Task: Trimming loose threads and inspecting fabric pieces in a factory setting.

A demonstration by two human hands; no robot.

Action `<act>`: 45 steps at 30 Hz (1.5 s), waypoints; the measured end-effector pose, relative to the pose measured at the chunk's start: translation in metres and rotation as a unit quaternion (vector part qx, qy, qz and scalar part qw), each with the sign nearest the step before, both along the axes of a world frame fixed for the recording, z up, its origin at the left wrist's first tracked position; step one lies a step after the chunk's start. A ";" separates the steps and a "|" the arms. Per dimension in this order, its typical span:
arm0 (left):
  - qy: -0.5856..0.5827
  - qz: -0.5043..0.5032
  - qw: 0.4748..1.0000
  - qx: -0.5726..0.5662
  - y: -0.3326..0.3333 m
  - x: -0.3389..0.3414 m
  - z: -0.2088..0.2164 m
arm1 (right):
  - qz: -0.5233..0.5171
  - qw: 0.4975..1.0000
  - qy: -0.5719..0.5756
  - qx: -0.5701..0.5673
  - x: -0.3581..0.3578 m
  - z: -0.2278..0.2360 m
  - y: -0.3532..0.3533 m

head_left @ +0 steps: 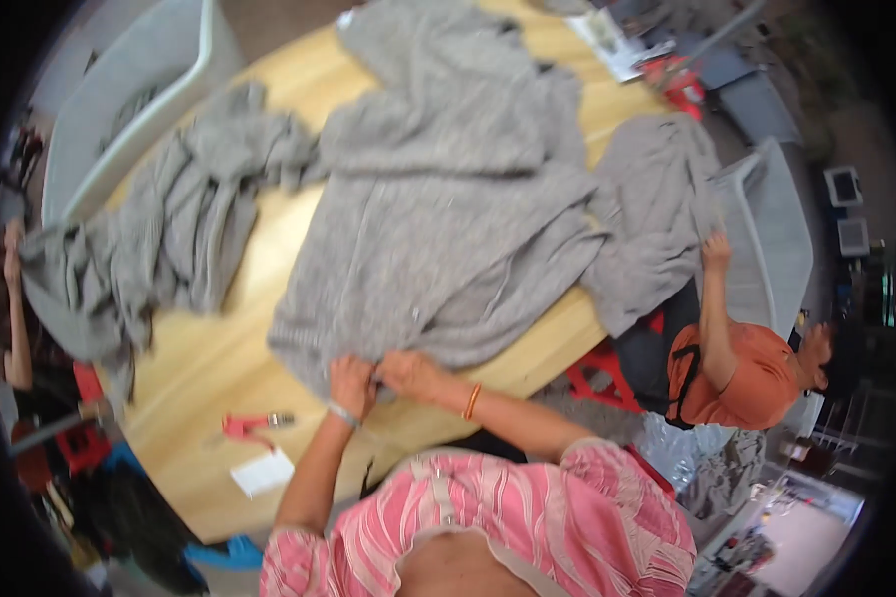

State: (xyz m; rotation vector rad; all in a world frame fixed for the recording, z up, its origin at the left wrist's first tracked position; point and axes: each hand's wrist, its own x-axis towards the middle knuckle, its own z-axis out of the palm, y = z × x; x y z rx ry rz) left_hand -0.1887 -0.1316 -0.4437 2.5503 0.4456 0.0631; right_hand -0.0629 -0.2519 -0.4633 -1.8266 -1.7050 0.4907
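A grey knit garment [398,249] is spread over the wooden table, its near edge drawn up to my hands. My left hand [352,386] is closed on that edge. Close beside it, my right hand [413,376] pinches the same edge with bent fingers. The bit of fabric between my fingertips is too small and blurred to make out. More grey knitwear lies beyond, against the far part of the garment. On the table left of my left forearm are a small red-handled tool [249,426] and a white card [263,474].
Another grey garment [184,219] hangs over the table's left side, near another person's hand [12,249]. At right, a co-worker in an orange shirt [742,378] handles more grey knitwear [657,199]. Pale bins stand at left [207,50] and right [791,229]. A red stool [607,378] is under the right edge.
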 end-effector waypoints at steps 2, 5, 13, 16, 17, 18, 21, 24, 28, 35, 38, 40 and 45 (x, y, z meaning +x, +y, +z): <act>-0.020 0.018 0.998 -0.058 0.006 -0.008 0.000 | -0.054 0.987 0.142 0.050 -0.004 0.015 0.005; -0.054 0.101 0.964 -0.238 0.007 0.008 0.008 | -0.067 0.980 0.184 0.019 0.006 0.021 -0.003; -0.006 0.003 1.000 -0.029 0.010 0.035 0.014 | -0.082 0.978 0.192 -0.026 0.009 0.026 0.001; -0.019 -0.018 1.000 -0.007 0.009 0.037 0.014 | -0.078 0.980 0.173 -0.062 0.012 0.031 -0.003; -0.012 -0.034 0.999 0.009 0.008 0.036 0.015 | -0.076 0.980 0.173 -0.062 0.011 0.033 -0.004; -0.010 -0.032 0.999 0.009 0.007 0.035 0.014 | -0.072 0.981 0.166 -0.067 0.011 0.035 -0.004; -0.014 -0.037 0.999 0.018 0.006 0.036 0.011 | -0.069 0.982 0.161 -0.070 0.012 0.034 -0.005; -0.010 0.007 0.999 -0.048 0.010 0.035 0.008 | -0.070 0.983 0.159 -0.058 0.014 0.038 -0.004; 0.088 0.135 0.863 -0.479 0.030 0.031 -0.006 | -0.101 0.978 0.178 -0.046 0.015 0.047 0.000; 0.083 0.200 0.676 -0.705 0.037 0.032 -0.002 | -0.181 0.965 0.191 -0.015 0.013 0.053 0.006; 0.084 0.206 0.682 -0.696 0.038 0.027 -0.003 | -0.174 0.967 0.185 0.035 0.008 0.046 0.008; 0.091 0.207 0.684 -0.694 0.038 0.026 -0.001 | -0.158 0.978 0.132 0.015 0.006 0.044 0.006; 0.088 0.182 0.718 -0.666 0.025 0.026 0.005 | -0.135 0.982 0.133 0.009 0.008 0.036 -0.004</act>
